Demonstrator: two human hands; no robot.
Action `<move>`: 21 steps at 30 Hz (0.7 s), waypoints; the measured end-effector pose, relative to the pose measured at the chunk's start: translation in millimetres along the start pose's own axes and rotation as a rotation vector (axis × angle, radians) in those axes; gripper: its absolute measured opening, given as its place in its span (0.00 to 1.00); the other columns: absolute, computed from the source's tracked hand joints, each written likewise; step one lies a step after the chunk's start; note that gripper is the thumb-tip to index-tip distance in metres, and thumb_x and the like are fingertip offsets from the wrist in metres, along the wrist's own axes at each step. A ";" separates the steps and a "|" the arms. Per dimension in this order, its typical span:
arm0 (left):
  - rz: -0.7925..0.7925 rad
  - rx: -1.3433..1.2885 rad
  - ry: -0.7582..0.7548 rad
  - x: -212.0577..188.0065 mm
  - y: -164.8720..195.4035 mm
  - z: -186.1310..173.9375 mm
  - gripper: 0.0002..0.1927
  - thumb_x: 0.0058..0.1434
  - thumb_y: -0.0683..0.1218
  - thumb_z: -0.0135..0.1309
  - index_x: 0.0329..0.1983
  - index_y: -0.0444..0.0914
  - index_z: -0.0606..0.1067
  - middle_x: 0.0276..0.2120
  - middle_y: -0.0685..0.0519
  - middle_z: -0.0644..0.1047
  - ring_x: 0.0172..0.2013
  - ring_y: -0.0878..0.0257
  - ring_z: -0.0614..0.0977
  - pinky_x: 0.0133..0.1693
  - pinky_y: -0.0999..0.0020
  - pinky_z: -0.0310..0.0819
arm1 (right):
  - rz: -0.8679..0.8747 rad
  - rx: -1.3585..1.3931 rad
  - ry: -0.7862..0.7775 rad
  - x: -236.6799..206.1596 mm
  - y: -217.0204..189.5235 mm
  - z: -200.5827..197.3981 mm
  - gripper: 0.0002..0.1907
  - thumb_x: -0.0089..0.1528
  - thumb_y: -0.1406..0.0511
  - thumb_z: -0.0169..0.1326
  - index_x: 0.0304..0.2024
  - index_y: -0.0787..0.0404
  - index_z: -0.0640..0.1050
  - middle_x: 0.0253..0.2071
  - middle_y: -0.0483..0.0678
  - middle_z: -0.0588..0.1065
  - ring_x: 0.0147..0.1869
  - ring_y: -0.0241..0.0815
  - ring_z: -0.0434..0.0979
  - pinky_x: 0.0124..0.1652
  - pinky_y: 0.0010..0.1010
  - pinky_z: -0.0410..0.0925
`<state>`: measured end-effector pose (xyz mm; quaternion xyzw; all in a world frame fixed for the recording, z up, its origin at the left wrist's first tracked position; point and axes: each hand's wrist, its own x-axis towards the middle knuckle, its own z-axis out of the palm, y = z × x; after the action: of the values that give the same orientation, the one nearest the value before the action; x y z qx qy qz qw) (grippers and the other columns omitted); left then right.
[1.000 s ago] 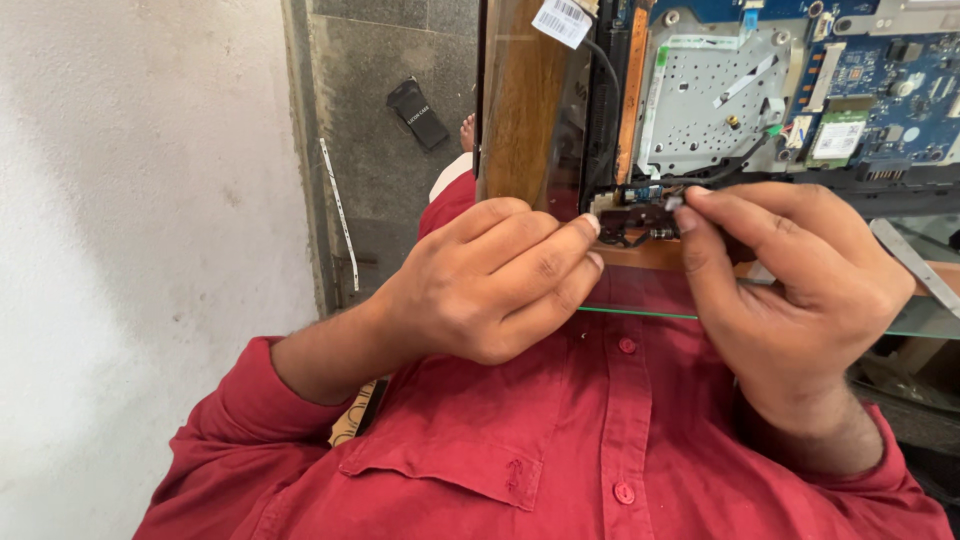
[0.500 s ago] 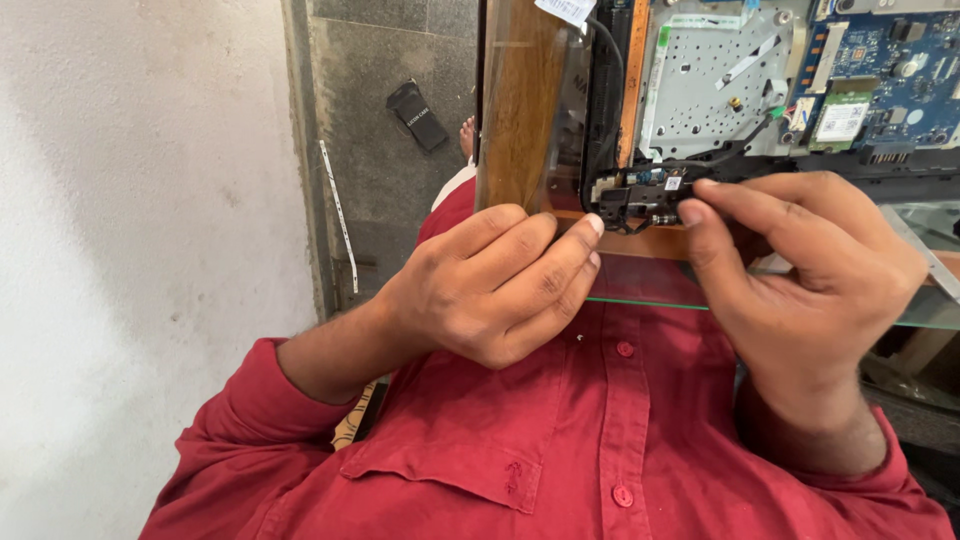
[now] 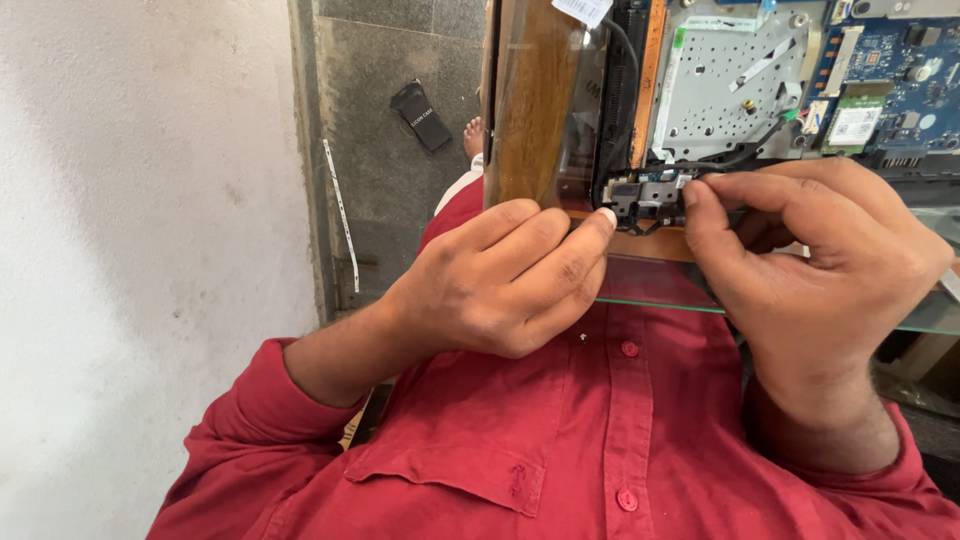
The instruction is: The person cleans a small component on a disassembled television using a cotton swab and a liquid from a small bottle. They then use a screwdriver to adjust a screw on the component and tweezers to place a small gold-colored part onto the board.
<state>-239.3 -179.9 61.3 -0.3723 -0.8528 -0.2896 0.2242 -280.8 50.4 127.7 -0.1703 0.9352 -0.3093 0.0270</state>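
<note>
An opened laptop base (image 3: pixel 740 90) lies on a glass-topped wooden table (image 3: pixel 535 110), showing a silver metal plate and a blue circuit board (image 3: pixel 900 90). At its near edge sits a small dark port board (image 3: pixel 640 200) with black cables running to it. My left hand (image 3: pixel 500 285) is curled at the table edge, and its index fingertip presses the left side of that board. My right hand (image 3: pixel 820 260) pinches the board's right side with thumb and forefinger. My red shirt (image 3: pixel 600 440) fills the lower view.
The glass edge (image 3: pixel 660 303) juts toward my chest. On the grey stone floor to the left lie a small black part (image 3: pixel 422 115) and a thin white strip (image 3: pixel 340 215). A white wall (image 3: pixel 130 250) covers the left side.
Both hands stay on the small port board. My right fingers have shifted a little along it, and the view has drifted slightly.
</note>
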 end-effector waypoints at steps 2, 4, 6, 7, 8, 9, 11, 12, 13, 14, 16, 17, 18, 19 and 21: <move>0.007 -0.010 -0.009 0.5 -0.8 -2.0 0.02 0.68 0.34 0.58 0.38 0.30 0.77 0.52 0.42 0.78 0.43 0.58 0.79 0.46 0.65 0.75 | -0.025 -0.034 -0.005 1.7 -0.7 -1.0 0.07 0.66 0.77 0.70 0.37 0.72 0.82 0.34 0.53 0.78 0.32 0.39 0.77 0.32 0.23 0.67; 0.019 -0.022 -0.009 1.0 -2.6 -4.0 0.02 0.67 0.35 0.58 0.38 0.30 0.77 0.52 0.41 0.77 0.44 0.58 0.79 0.47 0.65 0.75 | -0.071 -0.072 0.000 2.9 0.0 -1.6 0.07 0.65 0.77 0.70 0.37 0.72 0.82 0.34 0.55 0.78 0.33 0.41 0.78 0.32 0.24 0.67; 0.028 -0.042 -0.009 1.1 -3.6 -6.1 0.02 0.67 0.35 0.58 0.39 0.29 0.77 0.52 0.41 0.77 0.45 0.57 0.79 0.47 0.64 0.76 | -0.056 -0.039 0.008 2.5 1.9 -1.7 0.07 0.65 0.78 0.70 0.38 0.72 0.82 0.35 0.55 0.78 0.34 0.41 0.78 0.32 0.24 0.67; 0.025 -0.041 0.012 1.1 -3.9 -7.0 0.02 0.66 0.36 0.59 0.40 0.30 0.77 0.51 0.42 0.77 0.44 0.57 0.80 0.47 0.65 0.76 | -0.047 -0.020 0.011 1.5 3.0 -2.4 0.07 0.66 0.78 0.70 0.38 0.72 0.82 0.35 0.55 0.78 0.34 0.40 0.78 0.33 0.24 0.67; 0.023 -0.039 0.034 0.9 -4.3 -7.7 0.02 0.66 0.36 0.59 0.40 0.31 0.77 0.51 0.43 0.77 0.44 0.58 0.80 0.46 0.65 0.76 | -0.038 -0.002 0.014 0.1 4.2 -3.2 0.07 0.67 0.78 0.70 0.39 0.73 0.82 0.36 0.55 0.79 0.35 0.40 0.79 0.33 0.23 0.68; 0.022 -0.038 0.055 0.6 -5.1 -8.1 0.03 0.65 0.37 0.60 0.40 0.32 0.77 0.50 0.43 0.77 0.43 0.59 0.80 0.46 0.66 0.76 | -0.045 0.004 0.020 -1.5 5.6 -5.1 0.07 0.68 0.78 0.69 0.40 0.73 0.82 0.37 0.55 0.79 0.36 0.40 0.79 0.34 0.23 0.68; 0.010 -0.068 0.046 -0.2 -6.1 -8.3 0.03 0.68 0.36 0.59 0.43 0.32 0.78 0.53 0.43 0.76 0.45 0.58 0.79 0.47 0.64 0.75 | -0.026 0.013 0.027 -5.6 7.5 -8.1 0.06 0.68 0.77 0.69 0.40 0.73 0.81 0.38 0.54 0.79 0.37 0.40 0.80 0.34 0.22 0.68; 0.004 -0.085 0.042 -0.7 -7.1 -8.1 0.03 0.69 0.35 0.59 0.45 0.31 0.78 0.55 0.42 0.76 0.46 0.57 0.79 0.47 0.64 0.75 | 0.002 0.017 0.028 -7.6 8.2 -9.8 0.06 0.67 0.77 0.68 0.40 0.73 0.81 0.38 0.54 0.79 0.37 0.39 0.80 0.33 0.21 0.68; 0.019 -0.070 0.036 -1.1 -8.7 -7.4 0.03 0.69 0.35 0.59 0.44 0.32 0.78 0.55 0.43 0.76 0.46 0.57 0.79 0.46 0.64 0.74 | 0.015 0.018 0.029 -8.8 9.0 -11.7 0.06 0.66 0.76 0.68 0.41 0.72 0.81 0.38 0.55 0.79 0.36 0.39 0.80 0.32 0.21 0.68; 0.033 -0.056 0.031 -1.0 -10.4 -5.9 0.02 0.69 0.35 0.59 0.43 0.32 0.78 0.55 0.43 0.76 0.46 0.57 0.79 0.45 0.64 0.73 | 0.028 0.019 0.029 -9.7 9.6 -13.5 0.06 0.65 0.76 0.67 0.41 0.72 0.81 0.38 0.55 0.79 0.36 0.39 0.80 0.31 0.21 0.68; 0.059 -0.030 0.020 0.1 -12.6 -2.6 0.01 0.68 0.36 0.58 0.42 0.34 0.77 0.56 0.44 0.76 0.45 0.57 0.79 0.43 0.65 0.71 | 0.012 0.012 0.027 -10.5 9.9 -16.6 0.06 0.64 0.76 0.67 0.41 0.72 0.81 0.37 0.54 0.79 0.34 0.38 0.79 0.30 0.21 0.67; 0.068 -0.018 0.010 0.7 -12.9 -1.8 0.01 0.68 0.37 0.57 0.41 0.34 0.77 0.56 0.44 0.76 0.45 0.57 0.79 0.43 0.65 0.71 | -0.004 0.005 0.025 -10.5 9.7 -17.4 0.06 0.64 0.75 0.67 0.41 0.71 0.81 0.37 0.54 0.79 0.34 0.38 0.79 0.30 0.21 0.67; 0.077 -0.006 0.000 1.5 -13.2 -1.6 0.01 0.67 0.38 0.56 0.41 0.35 0.77 0.56 0.45 0.77 0.44 0.57 0.79 0.42 0.66 0.71 | -0.033 -0.007 0.022 -10.4 9.1 -17.7 0.06 0.64 0.75 0.67 0.41 0.71 0.81 0.38 0.54 0.79 0.34 0.39 0.79 0.31 0.22 0.68; 0.076 -0.005 -0.010 2.4 -13.9 -1.3 0.00 0.68 0.38 0.56 0.40 0.35 0.76 0.57 0.45 0.76 0.44 0.58 0.78 0.42 0.66 0.70 | -0.050 -0.019 0.022 -10.0 8.6 -16.4 0.06 0.63 0.75 0.67 0.41 0.71 0.81 0.37 0.54 0.78 0.34 0.39 0.78 0.31 0.22 0.68; 0.077 -0.001 -0.028 4.3 -16.7 -0.5 0.02 0.69 0.39 0.56 0.39 0.35 0.76 0.58 0.46 0.76 0.43 0.59 0.77 0.42 0.66 0.69 | -0.073 -0.041 0.030 -9.3 7.0 -11.8 0.07 0.62 0.76 0.68 0.41 0.71 0.82 0.36 0.54 0.78 0.33 0.39 0.77 0.30 0.24 0.68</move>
<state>-254.6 -187.3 58.7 -0.4092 -0.8406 -0.2760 0.2230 -276.0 65.5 132.5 -0.2002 0.9349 -0.2932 -0.0018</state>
